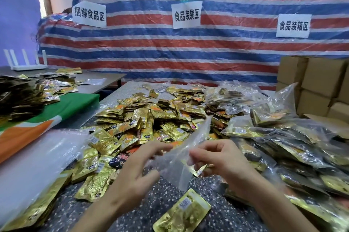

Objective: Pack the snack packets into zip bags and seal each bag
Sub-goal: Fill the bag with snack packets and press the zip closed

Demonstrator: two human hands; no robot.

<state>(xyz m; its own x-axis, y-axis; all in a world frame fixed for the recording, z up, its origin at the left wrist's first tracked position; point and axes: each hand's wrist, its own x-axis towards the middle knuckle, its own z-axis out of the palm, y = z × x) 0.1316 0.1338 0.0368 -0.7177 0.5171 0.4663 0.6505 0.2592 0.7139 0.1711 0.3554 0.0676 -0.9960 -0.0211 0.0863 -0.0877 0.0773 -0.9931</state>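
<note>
A clear empty zip bag (pixel 179 163) hangs tilted between my hands above the speckled table (pixel 151 203). My left hand (pixel 136 173) touches the bag's left edge with fingers spread and lightly bent. My right hand (pixel 219 158) pinches the bag's right edge between thumb and fingers. A heap of gold snack packets (pixel 151 118) lies just beyond my hands. One gold packet (pixel 183 212) lies alone on the table near the front. Sealed bags filled with packets (pixel 292 146) pile up on the right.
A stack of clear empty bags (pixel 37 156) lies at the left on an orange and green cloth (pixel 62 112). Cardboard boxes (pixel 317 84) stand at the back right. A second table (pixel 105 80) with more packets is at the far left. A striped tarp (pixel 188 46) with paper signs hangs behind.
</note>
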